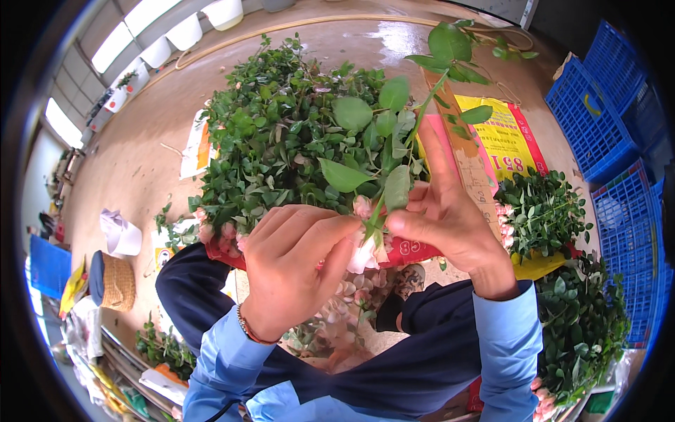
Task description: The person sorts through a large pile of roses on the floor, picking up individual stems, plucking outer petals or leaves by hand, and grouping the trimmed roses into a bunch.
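A pale pink rose hangs head down between my hands, its leafy green stem rising away from me. The fingertips of my left hand pinch at the base of the bloom. My right hand is around the stem just above the bloom, thumb beside it and index finger stretched along it; leaves partly hide this grip. Behind them lies a large heap of cut roses, foliage away from me and pink blooms towards me. A wooden board with ruled marks lies right of the heap.
Fallen petals cover the floor between my legs. Bundled roses lie at the right, with more foliage nearer me. Blue plastic crates stand along the right side. At left are a white bin and a woven basket.
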Available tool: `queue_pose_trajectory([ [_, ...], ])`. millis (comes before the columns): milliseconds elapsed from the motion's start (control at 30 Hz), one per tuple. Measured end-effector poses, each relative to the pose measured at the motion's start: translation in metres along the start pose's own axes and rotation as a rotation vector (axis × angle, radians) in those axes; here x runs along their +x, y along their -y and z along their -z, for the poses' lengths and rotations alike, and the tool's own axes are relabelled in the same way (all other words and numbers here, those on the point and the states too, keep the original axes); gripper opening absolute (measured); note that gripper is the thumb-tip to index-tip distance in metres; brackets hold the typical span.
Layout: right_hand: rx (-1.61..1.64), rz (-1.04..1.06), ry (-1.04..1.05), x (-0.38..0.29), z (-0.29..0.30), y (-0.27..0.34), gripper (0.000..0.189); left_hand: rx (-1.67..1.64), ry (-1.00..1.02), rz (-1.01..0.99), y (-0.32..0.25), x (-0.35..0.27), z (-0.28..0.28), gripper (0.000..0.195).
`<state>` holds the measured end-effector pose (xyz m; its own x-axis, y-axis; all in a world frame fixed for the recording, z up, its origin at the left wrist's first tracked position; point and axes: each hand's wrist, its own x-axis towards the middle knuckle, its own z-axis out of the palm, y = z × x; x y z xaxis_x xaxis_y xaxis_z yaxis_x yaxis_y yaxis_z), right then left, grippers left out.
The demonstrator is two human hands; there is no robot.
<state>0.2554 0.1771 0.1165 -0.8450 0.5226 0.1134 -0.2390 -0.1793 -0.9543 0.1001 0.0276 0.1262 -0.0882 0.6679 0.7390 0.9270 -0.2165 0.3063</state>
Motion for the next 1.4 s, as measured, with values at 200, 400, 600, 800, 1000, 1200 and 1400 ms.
queue_pose_trajectory([
  [200, -0.007, -0.064, -0.015, 0.002, -0.005, -0.002, 0.118, 0.002, 0.004, -0.023, 0.001, -0.001, -0.002, 0.021],
  [400, -0.119, -0.076, -0.091, 0.002, -0.005, -0.001, 0.113, 0.058, 0.036, -0.069, 0.003, -0.002, -0.004, 0.023],
  [600, -0.071, -0.044, -0.049, 0.002, -0.001, -0.004, 0.113, 0.051, 0.018, -0.12, 0.005, -0.004, -0.006, 0.025],
  [800, 0.002, -0.082, -0.026, 0.001, 0.0, 0.002, 0.11, -0.002, -0.014, -0.127, 0.007, -0.003, -0.008, 0.027],
  [1000, 0.027, -0.089, -0.02, -0.001, 0.002, 0.004, 0.107, 0.028, -0.054, -0.16, 0.005, -0.005, -0.009, 0.027],
  [1200, 0.011, -0.059, -0.032, 0.0, 0.001, 0.0, 0.106, 0.016, -0.084, -0.145, 0.002, -0.007, -0.009, 0.028],
  [1400, -0.002, -0.056, -0.029, 0.0, 0.013, -0.004, 0.098, 0.004, -0.176, -0.155, 0.001, -0.007, -0.003, 0.031],
])
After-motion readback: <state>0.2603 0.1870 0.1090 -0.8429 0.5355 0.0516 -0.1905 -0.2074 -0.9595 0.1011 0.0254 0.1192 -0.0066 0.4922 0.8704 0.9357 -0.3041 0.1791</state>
